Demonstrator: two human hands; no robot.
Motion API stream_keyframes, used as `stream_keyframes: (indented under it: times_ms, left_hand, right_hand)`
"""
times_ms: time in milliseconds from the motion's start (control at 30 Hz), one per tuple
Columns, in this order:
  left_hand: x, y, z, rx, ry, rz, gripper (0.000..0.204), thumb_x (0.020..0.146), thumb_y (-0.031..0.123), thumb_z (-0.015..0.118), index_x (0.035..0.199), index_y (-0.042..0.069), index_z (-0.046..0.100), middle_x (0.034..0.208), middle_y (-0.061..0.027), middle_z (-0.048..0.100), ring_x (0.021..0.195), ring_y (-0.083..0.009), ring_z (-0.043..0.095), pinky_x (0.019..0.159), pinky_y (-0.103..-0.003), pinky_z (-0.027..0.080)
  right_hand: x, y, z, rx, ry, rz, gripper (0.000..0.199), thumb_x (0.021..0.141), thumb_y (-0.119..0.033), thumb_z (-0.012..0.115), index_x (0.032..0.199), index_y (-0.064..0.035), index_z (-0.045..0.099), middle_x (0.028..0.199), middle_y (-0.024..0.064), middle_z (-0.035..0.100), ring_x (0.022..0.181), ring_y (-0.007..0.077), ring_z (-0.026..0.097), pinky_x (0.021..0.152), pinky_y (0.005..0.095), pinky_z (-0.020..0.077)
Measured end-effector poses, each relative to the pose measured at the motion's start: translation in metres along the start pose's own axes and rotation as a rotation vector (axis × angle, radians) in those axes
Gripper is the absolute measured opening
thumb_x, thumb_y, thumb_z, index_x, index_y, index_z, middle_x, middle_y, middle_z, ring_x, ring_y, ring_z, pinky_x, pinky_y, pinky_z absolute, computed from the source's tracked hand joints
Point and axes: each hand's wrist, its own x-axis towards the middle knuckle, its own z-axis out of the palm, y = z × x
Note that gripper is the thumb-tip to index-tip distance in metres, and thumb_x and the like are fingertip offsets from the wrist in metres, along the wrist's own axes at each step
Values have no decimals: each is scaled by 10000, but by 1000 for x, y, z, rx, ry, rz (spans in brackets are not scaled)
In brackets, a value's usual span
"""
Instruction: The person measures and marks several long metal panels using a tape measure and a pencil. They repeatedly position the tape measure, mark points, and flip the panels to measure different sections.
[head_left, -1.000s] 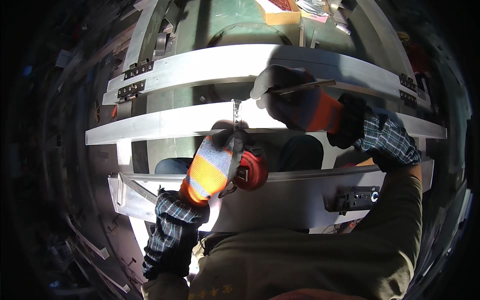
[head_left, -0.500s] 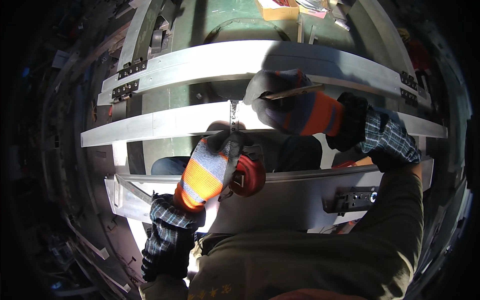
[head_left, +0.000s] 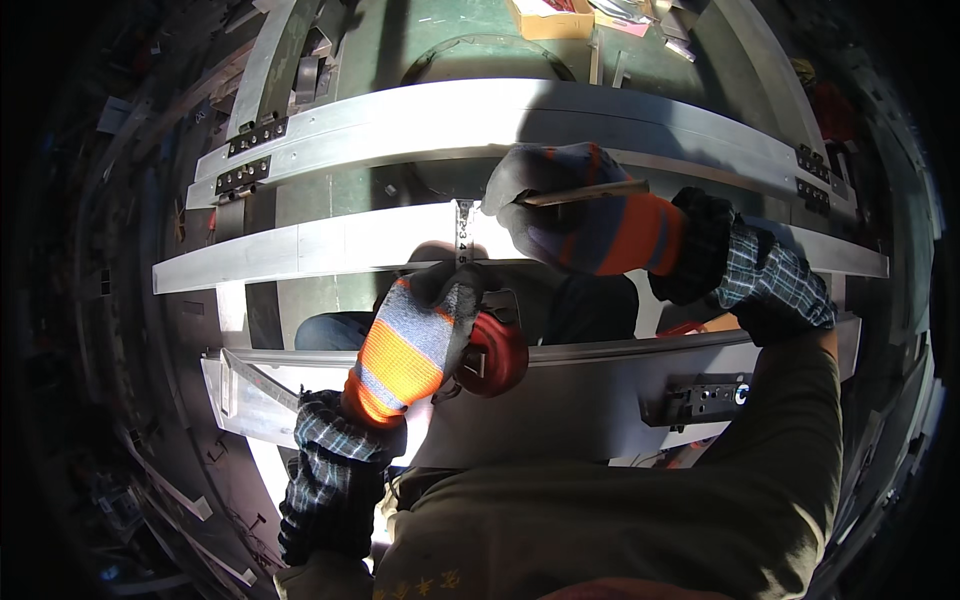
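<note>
My left hand (head_left: 415, 340), in an orange and grey knit glove with dark fingertips, is closed on a red tape measure (head_left: 499, 352). The tape's short pulled-out blade (head_left: 464, 230) lies across the middle metal bar (head_left: 350, 240), its end near the bar's far edge. My right hand (head_left: 580, 210), gloved alike, grips a thin pencil-like stick (head_left: 590, 192), which slants up to the right. Its fingertips rest at the bar just right of the blade. The stick's working tip is hidden by the glove.
Beyond lies a wider metal beam (head_left: 430, 115) with black hinge-like brackets (head_left: 250, 155) at its ends. Nearer me is another metal profile (head_left: 560, 400) carrying a black latch-like fitting (head_left: 705, 402). A cardboard box (head_left: 552, 22) stands on the green floor at the far side.
The whole view has shifted slightly. Both hands keep nearly the same places against the bar; the stick in my right hand has tilted a little.
</note>
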Motion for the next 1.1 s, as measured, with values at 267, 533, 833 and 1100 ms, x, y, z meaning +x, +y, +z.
stream_keyframes:
  times_ms: [267, 533, 833, 1100]
  left_hand:
    - [-2, 0, 1, -48, 23, -46, 325, 1146, 179, 521, 1246, -22, 755, 1114, -153, 757, 1026, -271, 736, 929, -379, 572]
    - [-2, 0, 0, -90, 15, -46, 343, 1149, 190, 524, 1286, -38, 740, 1163, -169, 745, 1067, -290, 739, 956, -382, 567]
    - [-2, 0, 1, -128, 11, -53, 347, 1152, 198, 520, 1290, -38, 735, 1155, -173, 741, 1039, -297, 735, 939, -390, 567]
    - [-3, -5, 2, -19, 32, 12, 342, 1149, 194, 517, 1251, -31, 754, 1144, -157, 737, 1019, -281, 735, 918, -378, 567]
  right_hand:
    - [3, -12, 13, -187, 12, -51, 229, 963, -63, 787, 1148, -83, 655, 1055, 6, 699, 995, 96, 664, 893, 294, 589]
    - [1, -7, 9, -60, -12, -4, 305, 953, -78, 802, 1230, -76, 676, 1097, 18, 724, 1043, 110, 686, 930, 301, 596]
    - [0, -3, 5, -56, -7, -15, 379, 960, -81, 799, 1315, -60, 669, 1152, 31, 732, 1074, 120, 700, 953, 309, 605]
    - [-4, 3, -1, -142, -4, -89, 445, 942, -97, 822, 1358, -44, 674, 1180, 58, 757, 1085, 127, 712, 978, 311, 615]
